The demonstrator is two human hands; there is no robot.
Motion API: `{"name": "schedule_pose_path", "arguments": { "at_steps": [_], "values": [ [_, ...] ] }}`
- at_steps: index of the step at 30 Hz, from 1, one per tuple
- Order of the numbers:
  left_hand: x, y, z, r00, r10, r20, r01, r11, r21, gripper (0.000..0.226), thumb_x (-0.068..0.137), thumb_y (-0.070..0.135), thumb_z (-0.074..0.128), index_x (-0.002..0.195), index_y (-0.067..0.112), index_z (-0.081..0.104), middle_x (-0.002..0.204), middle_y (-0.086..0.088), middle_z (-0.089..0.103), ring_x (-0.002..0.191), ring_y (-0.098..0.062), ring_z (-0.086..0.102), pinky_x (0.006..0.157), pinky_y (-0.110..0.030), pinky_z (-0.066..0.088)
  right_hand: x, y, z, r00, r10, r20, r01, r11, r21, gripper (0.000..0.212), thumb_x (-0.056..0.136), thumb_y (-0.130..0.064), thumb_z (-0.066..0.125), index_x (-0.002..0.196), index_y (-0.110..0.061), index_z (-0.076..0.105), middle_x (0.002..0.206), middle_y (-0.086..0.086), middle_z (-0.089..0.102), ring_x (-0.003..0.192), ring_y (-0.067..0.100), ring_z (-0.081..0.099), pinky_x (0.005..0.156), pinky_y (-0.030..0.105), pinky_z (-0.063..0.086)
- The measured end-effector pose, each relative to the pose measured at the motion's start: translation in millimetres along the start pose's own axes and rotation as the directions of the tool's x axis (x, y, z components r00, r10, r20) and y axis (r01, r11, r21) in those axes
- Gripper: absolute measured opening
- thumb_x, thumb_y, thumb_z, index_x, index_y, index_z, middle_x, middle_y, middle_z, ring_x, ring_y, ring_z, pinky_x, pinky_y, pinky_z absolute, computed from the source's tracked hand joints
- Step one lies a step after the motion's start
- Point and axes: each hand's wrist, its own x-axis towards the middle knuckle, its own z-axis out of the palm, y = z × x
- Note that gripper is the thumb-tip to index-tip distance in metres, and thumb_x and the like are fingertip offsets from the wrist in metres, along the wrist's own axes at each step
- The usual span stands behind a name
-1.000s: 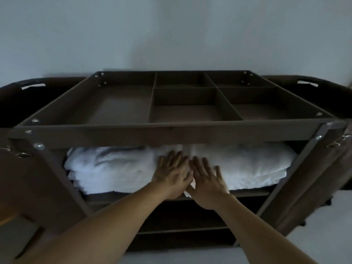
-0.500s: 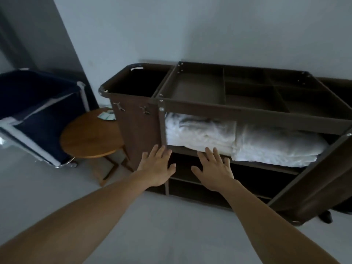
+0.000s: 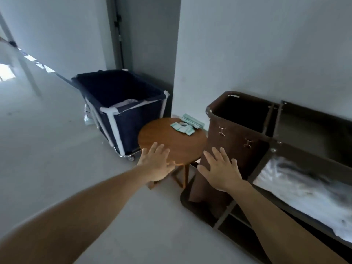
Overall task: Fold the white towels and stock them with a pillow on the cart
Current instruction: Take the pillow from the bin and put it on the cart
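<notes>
The white towels lay stacked on the upper shelf of the brown housekeeping cart, at the right edge of the view, their folds blurred and streaked with grey shadow; whether a pillow sat among them could not be told. Above them the cart's top tray showed dark compartments, and at its left end hung a brown fabric bag with an open mouth and two metal clips on its side. The right hand was held out flat in front of that bag, fingers spread and straight, holding nothing; whether it touched the fabric could not be told. The left hand was likewise spread, palm down, over the near rim of a small round wooden surface, gripping nothing. On the far side of that surface lay a scatter of pale green packets. Just beyond stood a navy laundry hamper on a white tube frame with castors, resting on the pale grey floor near a grey wall.
</notes>
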Motion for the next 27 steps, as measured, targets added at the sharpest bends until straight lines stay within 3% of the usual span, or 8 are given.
{"name": "schedule_pose_path", "arguments": {
  "at_steps": [8,21,24,27],
  "values": [
    [59.7,-194.6,-36.1,0.988,-0.148,-0.052,0.153,0.984,0.096,0.07,0.097,0.06,0.024,0.154,0.02,0.02,0.162,-0.006,0.014,0.151,-0.029,0.003,0.117,-0.056,0.018,135.7,-156.9,-3.9,0.991,-0.131,0.012,0.129,0.989,0.072,0.07,0.097,-0.066,0.025,0.157,-0.031,0.013,0.167,-0.001,-0.001,0.153,0.024,-0.011,0.12,0.058,0.007],
    [232.6,-345.0,-57.9,0.955,-0.291,-0.064,0.295,0.953,0.067,0.064,0.096,0.057,0.032,0.15,0.022,0.029,0.161,-0.004,0.016,0.15,-0.027,0.004,0.116,-0.051,0.018,397.8,-256.9,-21.9,0.946,-0.315,0.071,0.311,0.948,0.068,0.068,0.1,-0.062,0.025,0.158,-0.029,0.013,0.167,-0.001,-0.004,0.152,0.022,-0.013,0.12,0.057,0.007],
    [270.3,-386.7,-76.1,0.932,-0.345,-0.113,0.35,0.936,0.03,0.065,0.096,0.056,0.034,0.152,0.023,0.025,0.163,-0.003,0.015,0.151,-0.027,0.003,0.118,-0.052,0.016,463.1,-279.4,-34.3,0.934,-0.353,0.047,0.35,0.934,0.066,0.069,0.099,-0.062,0.027,0.158,-0.027,0.016,0.167,-0.001,-0.002,0.153,0.023,-0.012,0.12,0.056,0.01],
    [300.1,-428.0,-81.0,0.921,-0.383,-0.075,0.384,0.923,-0.008,0.066,0.097,0.055,0.035,0.154,0.023,0.022,0.164,-0.003,0.012,0.152,-0.027,0.0,0.12,-0.053,0.012,516.5,-308.8,-38.9,0.92,-0.384,0.076,0.38,0.923,0.067,0.069,0.1,-0.061,0.028,0.158,-0.025,0.016,0.167,0.0,-0.002,0.153,0.023,-0.011,0.12,0.056,0.011]
  ]
}}
